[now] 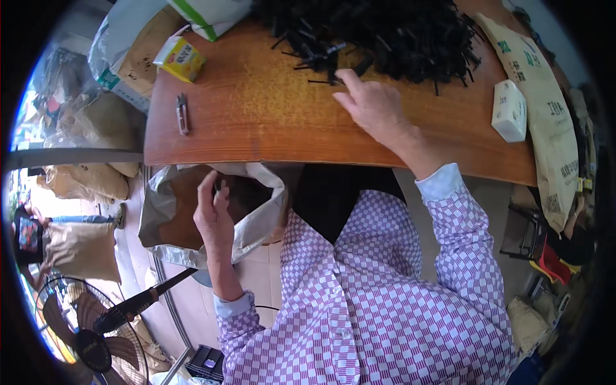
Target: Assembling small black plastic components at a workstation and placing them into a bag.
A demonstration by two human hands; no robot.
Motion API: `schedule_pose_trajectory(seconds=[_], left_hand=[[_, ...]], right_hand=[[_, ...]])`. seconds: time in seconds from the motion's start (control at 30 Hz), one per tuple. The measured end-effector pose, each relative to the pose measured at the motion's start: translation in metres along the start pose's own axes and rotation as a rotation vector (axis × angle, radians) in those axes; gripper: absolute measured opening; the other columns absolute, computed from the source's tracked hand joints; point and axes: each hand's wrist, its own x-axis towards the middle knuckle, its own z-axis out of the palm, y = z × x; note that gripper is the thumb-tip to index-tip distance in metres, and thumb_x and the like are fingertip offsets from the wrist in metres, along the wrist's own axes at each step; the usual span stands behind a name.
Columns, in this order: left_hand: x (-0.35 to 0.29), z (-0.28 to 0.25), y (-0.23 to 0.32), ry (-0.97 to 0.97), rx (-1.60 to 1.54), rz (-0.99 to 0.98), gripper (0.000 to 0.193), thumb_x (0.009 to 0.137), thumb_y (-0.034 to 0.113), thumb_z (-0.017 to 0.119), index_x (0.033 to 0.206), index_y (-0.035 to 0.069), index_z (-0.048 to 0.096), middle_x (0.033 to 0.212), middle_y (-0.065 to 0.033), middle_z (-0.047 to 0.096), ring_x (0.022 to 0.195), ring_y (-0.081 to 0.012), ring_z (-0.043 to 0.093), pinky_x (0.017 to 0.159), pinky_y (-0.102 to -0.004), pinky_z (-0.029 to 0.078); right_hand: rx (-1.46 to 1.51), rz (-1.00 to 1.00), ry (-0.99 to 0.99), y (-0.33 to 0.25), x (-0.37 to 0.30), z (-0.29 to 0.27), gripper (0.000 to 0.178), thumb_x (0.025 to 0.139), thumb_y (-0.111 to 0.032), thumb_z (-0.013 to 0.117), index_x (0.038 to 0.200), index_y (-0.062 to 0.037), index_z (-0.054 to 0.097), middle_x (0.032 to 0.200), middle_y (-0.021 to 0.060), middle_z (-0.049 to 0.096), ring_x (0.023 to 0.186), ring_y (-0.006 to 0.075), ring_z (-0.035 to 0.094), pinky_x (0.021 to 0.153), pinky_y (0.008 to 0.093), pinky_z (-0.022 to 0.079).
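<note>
In the head view, the pile of black strips [385,38] lies on the table [256,122] just beyond the right hand [378,110] — thumb and forefinger apart; the left hand [213,218] curls over the open sack [155,221] — whether gripping anything, I cannot tell.

Print [556,109] on sack [538,96], packet [181,59], fan [94,351]

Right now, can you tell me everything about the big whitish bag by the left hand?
The bag is whitish and crinkled, perhaps woven plastic, with a brown inside. Its wide mouth gapes upward, its rim is uneven and folded, and its inside looks dark on the right. It sits by the near edge of the wooden table. The left hand is over its opening; I can't tell whether they touch.
</note>
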Motion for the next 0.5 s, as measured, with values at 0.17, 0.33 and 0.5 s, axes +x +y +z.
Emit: schedule_pose_trajectory(seconds=[0.17, 0.33, 0.5], left_hand=[[-0.006, 0.003, -0.031, 0.002, 0.674, 0.368, 0.036, 0.086, 0.001, 0.053, 0.122, 0.007, 0.053, 0.107, -0.0113, 0.059, 0.083, -0.0240, 0.061, 0.077, -0.0294, 0.049], [0.013, 0.045, 0.039, -0.323, -0.456, -0.040, 0.054, 0.086, 0.007, 0.060, 0.135, 0.003, 0.039, 0.114, -0.0151, 0.056, 0.082, -0.0167, 0.061, 0.069, -0.0249, 0.048], [0.033, 0.107, 0.101, -0.564, -0.742, -0.113, 0.058, 0.088, 0.012, 0.061, 0.138, -0.001, 0.032, 0.116, -0.0147, 0.057, 0.082, -0.0179, 0.063, 0.062, -0.0217, 0.046]], right_hand=[[-0.268, -0.087, 0.120, 0.039, 0.005, 0.014, 0.017, 0.087, -0.019, 0.061, 0.098, -0.0059, 0.057, 0.063, 0.0107, 0.060, 0.057, 0.0256, 0.060, 0.054, 0.0366, 0.048], [0.644, 0.143, -0.100, 0.045, -0.003, 0.004, 0.019, 0.089, -0.019, 0.060, 0.092, 0.0001, 0.059, 0.065, 0.0010, 0.052, 0.064, 0.0085, 0.049, 0.059, 0.0272, 0.042], [0.802, 0.087, -0.110, 0.015, -0.036, -0.006, 0.011, 0.089, -0.011, 0.060, 0.089, -0.0014, 0.056, 0.073, -0.0066, 0.045, 0.068, 0.0039, 0.038, 0.060, 0.0221, 0.037]])
